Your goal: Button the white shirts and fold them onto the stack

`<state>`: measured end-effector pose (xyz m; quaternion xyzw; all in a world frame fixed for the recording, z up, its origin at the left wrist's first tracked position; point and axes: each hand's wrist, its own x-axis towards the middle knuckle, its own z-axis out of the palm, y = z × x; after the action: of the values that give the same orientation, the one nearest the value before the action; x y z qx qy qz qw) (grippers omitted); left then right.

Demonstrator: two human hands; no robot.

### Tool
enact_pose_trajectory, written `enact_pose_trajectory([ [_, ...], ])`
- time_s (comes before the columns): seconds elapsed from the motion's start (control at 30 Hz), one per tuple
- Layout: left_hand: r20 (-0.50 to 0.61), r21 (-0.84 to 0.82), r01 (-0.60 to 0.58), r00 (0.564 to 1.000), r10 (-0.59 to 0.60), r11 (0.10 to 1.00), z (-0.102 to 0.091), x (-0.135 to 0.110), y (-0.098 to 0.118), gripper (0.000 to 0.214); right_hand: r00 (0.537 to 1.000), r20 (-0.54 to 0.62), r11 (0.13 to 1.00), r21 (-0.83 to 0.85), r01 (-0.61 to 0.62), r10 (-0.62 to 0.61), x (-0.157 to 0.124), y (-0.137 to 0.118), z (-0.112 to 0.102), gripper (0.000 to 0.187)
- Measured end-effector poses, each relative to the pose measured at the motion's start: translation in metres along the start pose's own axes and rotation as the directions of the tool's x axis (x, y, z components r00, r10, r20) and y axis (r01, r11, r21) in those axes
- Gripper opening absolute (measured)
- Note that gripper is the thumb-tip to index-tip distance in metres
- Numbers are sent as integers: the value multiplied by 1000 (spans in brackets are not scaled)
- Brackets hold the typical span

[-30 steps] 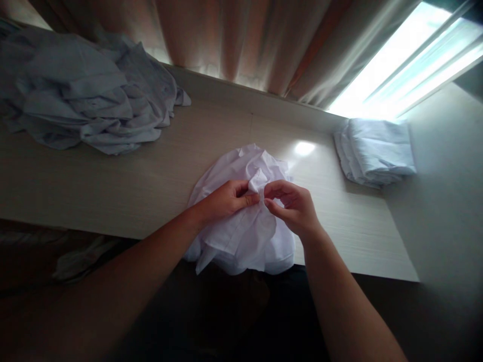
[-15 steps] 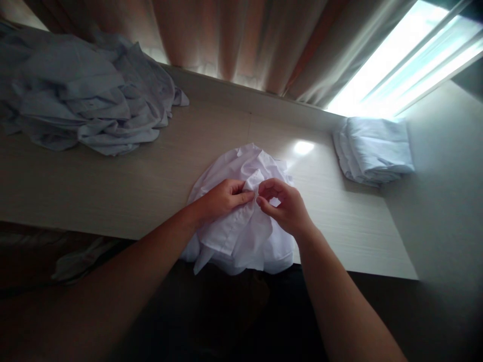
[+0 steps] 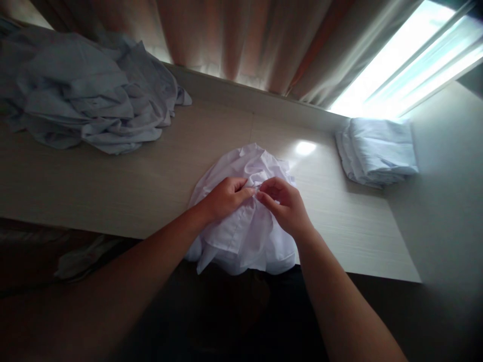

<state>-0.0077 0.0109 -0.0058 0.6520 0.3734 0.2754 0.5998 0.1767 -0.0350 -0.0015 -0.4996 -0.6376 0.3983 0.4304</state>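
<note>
Along the front edge of the pale wood-grain desk, about midway across, we have a rumpled mound of thin white fabric. Our left hand pinches a gathered fold near its middle, thumb pressed down on top. Our right hand meets it from the other side, thumb and forefinger curled almost together beside that fold; whether they nip any cloth between them we cannot tell, since the tips are too small to read.

We judge that a few things could go wrong from here. The mound's lower part droops past the front edge — if the left fingers loosen, that hanging weight could drag the fold out of line. Fabric this thin probably slides on itself, so a hard tug by the right fingers might part or crease the layers. Dim light is another likely cause: we could miss a small detail at the pinch. The loose heap of greyish-white cloth to the left and the squared, folded stack of white cloth to the right both lie well apart — tangling with them looks unlikely.
</note>
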Motion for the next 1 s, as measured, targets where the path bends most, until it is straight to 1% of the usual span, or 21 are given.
enact_pose_trajectory([
  [0.13,1,31,-59,998,59,998,1,0,2,26,999,28,996,72,-44,42,1,3,2,19],
  [0.23,-6,63,-75,997,75,995,1,0,2,25,998,33,997,64,-52,50,1,4,2,20],
  [0.4,-11,55,-81,997,82,995,3,0,2,25,998,37,998,19,-57,56,0,4,3,18],
  [0.53,-22,26,-45,999,45,999,4,-2,3,30,998,29,999,16,-47,47,0,4,4,16],
  [0.67,-31,51,-46,998,48,998,5,-2,4,29,999,37,999,23,-37,37,0,4,5,15],
  [0.87,-40,64,-57,997,60,996,5,-2,5,25,998,30,997,64,-51,49,0,4,6,14],
  [1.0,-31,69,-79,996,81,994,5,-2,4,24,997,33,989,129,-74,70,1,4,7,14],
])
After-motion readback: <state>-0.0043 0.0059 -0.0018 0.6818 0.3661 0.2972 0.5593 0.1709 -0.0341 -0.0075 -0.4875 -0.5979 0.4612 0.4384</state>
